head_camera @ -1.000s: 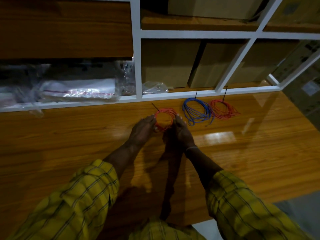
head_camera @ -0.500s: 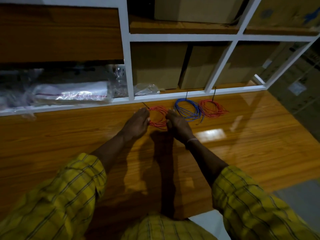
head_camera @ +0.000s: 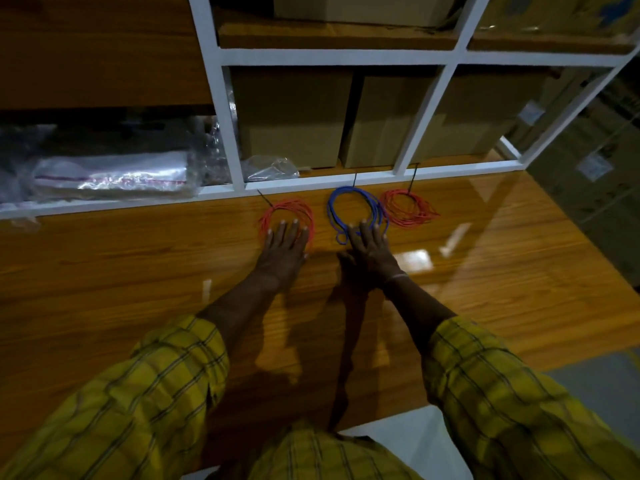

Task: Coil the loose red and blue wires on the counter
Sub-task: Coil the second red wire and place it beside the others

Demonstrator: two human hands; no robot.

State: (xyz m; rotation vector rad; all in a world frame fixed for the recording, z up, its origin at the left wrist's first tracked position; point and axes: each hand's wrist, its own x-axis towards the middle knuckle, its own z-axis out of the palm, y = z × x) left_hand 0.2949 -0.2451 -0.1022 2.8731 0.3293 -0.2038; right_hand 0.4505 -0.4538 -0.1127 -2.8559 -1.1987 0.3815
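front: white shelf frame [head_camera: 346,180] blocks | three wire coils [head_camera: 353,206] along it | near counter [head_camera: 138,271] open

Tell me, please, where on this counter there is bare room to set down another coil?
Bare wood lies left of the left red coil, and right of the right red coil. Nearer than both hands, the counter is bare too. The strip holding the blue coil is crowded.

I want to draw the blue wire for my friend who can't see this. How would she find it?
Start at the glossy wooden counter and go to its back edge, under the white shelf frame. Three round wire coils lie there in a row, and the blue wire coil is the middle one, with the right hand flat on its near edge. Both neighbours are red; it alone is blue.
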